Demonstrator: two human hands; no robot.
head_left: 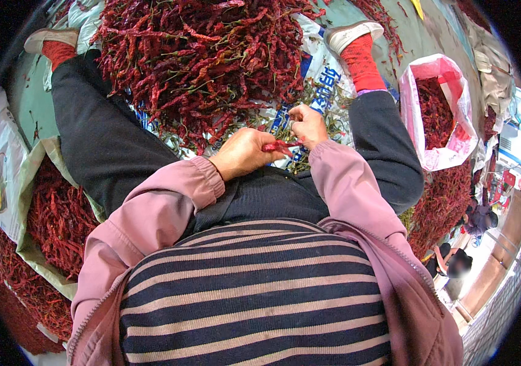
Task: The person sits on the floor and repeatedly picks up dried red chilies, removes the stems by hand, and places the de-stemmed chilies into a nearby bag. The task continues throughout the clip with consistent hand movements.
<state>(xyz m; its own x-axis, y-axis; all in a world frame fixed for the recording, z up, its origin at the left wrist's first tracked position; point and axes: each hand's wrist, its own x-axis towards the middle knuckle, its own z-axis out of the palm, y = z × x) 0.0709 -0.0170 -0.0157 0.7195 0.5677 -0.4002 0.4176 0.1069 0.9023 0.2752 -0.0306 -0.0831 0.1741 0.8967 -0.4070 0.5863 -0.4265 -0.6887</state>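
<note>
Two hands on one dried red chili, above the lap.

I see the left hand [242,152] closed around one end of a dried red chili [277,146], and the right hand [308,124] pinching its other end. Just beyond both hands lies the big chili pile [205,55] on a printed sack [318,76]. Well to the right of the right hand stands a pink bag [449,152] with chilies.
</note>
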